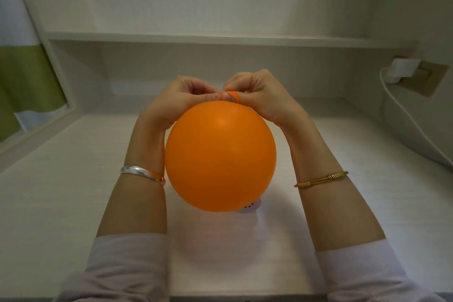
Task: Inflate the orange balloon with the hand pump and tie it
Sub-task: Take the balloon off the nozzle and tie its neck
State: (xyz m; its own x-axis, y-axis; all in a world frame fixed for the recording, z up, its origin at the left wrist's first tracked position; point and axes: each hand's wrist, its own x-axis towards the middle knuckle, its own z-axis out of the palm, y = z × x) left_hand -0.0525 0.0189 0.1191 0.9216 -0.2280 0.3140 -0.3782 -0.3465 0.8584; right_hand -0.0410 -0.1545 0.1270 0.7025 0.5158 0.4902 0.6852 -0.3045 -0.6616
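The orange balloon [220, 157] is fully blown up and held above the tabletop [61, 191], between both forearms. Both hands work at its far top end. The left hand [171, 100] has its grip curled tight, fingertips pinching at the neck. The right hand [259, 98] is curled too, with the orange neck [232, 95] stretched around a fingertip. Something white with small holes [250, 207] peeks out just under the balloon

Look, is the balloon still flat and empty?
No, the orange balloon is round and full, and both the left hand and right hand pinch its neck.
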